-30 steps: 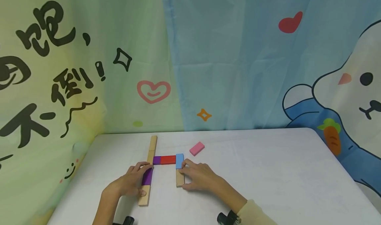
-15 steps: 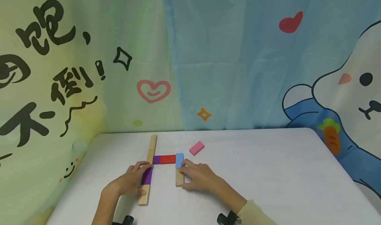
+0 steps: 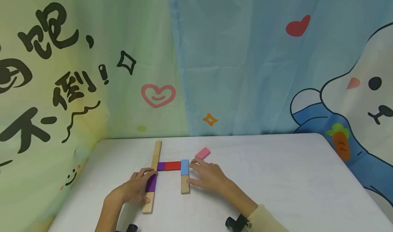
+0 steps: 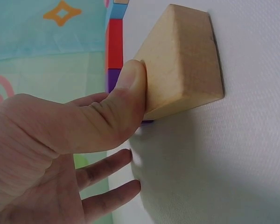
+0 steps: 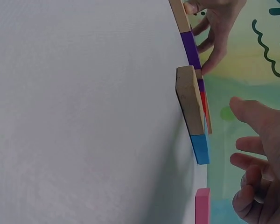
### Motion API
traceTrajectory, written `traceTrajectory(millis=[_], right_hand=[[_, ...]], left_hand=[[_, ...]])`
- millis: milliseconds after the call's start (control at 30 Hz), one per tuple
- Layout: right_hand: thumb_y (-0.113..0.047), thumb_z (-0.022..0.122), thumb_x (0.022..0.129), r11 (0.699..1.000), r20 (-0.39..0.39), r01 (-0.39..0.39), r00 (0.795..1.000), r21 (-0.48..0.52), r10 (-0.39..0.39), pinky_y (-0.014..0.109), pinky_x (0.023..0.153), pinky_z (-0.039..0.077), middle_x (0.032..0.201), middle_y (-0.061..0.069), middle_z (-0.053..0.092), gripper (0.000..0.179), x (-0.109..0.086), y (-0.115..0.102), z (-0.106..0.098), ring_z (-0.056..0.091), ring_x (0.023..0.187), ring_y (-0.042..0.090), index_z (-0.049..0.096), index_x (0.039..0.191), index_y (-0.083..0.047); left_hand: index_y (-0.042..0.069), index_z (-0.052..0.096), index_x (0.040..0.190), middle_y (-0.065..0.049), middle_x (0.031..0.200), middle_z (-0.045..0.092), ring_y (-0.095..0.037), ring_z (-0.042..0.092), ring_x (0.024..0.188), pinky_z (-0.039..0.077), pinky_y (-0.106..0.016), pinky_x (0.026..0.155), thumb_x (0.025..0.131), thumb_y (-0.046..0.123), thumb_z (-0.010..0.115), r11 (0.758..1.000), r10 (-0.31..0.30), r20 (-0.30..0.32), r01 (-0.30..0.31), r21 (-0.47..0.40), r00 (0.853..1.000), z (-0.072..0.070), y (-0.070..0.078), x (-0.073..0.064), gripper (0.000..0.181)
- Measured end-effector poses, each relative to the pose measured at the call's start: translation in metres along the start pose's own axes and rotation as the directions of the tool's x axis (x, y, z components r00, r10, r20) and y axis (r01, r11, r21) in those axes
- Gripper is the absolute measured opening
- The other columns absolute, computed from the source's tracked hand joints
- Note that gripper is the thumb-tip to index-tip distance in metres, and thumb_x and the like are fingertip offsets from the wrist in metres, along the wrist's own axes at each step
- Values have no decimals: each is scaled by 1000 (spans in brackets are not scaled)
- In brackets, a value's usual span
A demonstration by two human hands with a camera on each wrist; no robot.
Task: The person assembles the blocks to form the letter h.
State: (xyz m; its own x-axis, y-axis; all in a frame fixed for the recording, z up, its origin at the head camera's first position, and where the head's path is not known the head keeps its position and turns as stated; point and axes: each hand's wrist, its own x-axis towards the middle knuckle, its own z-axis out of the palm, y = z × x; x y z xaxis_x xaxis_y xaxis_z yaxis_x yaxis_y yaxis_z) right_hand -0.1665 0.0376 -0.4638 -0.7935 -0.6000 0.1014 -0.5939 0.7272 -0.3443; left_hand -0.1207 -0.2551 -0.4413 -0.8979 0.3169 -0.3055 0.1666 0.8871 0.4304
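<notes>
My left hand (image 3: 132,189) rests on a row of blocks at left, its thumb on the near wooden block (image 3: 148,207) and its index fingertip by the far end of a purple block (image 3: 151,183). More wooden blocks (image 3: 157,150) extend that row away from me. A small purple block (image 3: 161,166) and a red block (image 3: 173,165) bridge rightward to a light blue block (image 3: 185,166). Below the blue one lies another wooden block (image 3: 185,186). Beside these two, my right hand (image 3: 210,177) has its fingers spread loosely. The right wrist view shows it holding nothing.
A pink block (image 3: 203,153) lies askew just beyond the right hand's fingers. Everything sits on a white table (image 3: 276,177). A printed curtain (image 3: 230,71) hangs behind it.
My right hand has let go of the wooden block below the blue one and shifted slightly away toward the pink block. The left hand and the blocks look unmoved.
</notes>
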Motion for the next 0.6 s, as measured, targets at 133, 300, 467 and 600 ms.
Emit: traceTrajectory(millis=[133,300,467,600], right_hand=[[-45,69,86,1000,-11,-20,1000,2,20,23,59,46,123,-1,59,51,1,1,-1,57,64,9,62,128,-18],[-45,69,86,999,-40,-37,999,-11,37,26,62,50,122,1,61,51,3,0,-1,65,79,13,62,127,-16],[-47,69,85,996,-104,-89,991,-7,88,28,64,52,120,2,63,51,5,0,-2,66,86,16,64,125,-15],[-45,71,85,985,-144,-173,974,12,173,34,67,54,119,2,63,49,9,5,-6,66,84,19,66,122,-14]], left_hand=[[11,37,147,-12,152,30,-41,39,130,45,-64,97,68,17,84,1000,-5,-5,5,5,1000,0,1,-1,92],[12,37,148,-11,153,30,-40,38,130,45,-63,98,68,17,84,1000,-8,-5,8,11,1000,1,0,0,93],[12,36,148,-11,153,29,-40,37,131,44,-64,98,69,19,84,1000,-4,0,4,2,1000,1,-2,1,93],[12,36,148,-10,154,28,-40,37,132,43,-65,98,69,19,83,1000,-5,3,5,-3,1000,2,-2,1,93]])
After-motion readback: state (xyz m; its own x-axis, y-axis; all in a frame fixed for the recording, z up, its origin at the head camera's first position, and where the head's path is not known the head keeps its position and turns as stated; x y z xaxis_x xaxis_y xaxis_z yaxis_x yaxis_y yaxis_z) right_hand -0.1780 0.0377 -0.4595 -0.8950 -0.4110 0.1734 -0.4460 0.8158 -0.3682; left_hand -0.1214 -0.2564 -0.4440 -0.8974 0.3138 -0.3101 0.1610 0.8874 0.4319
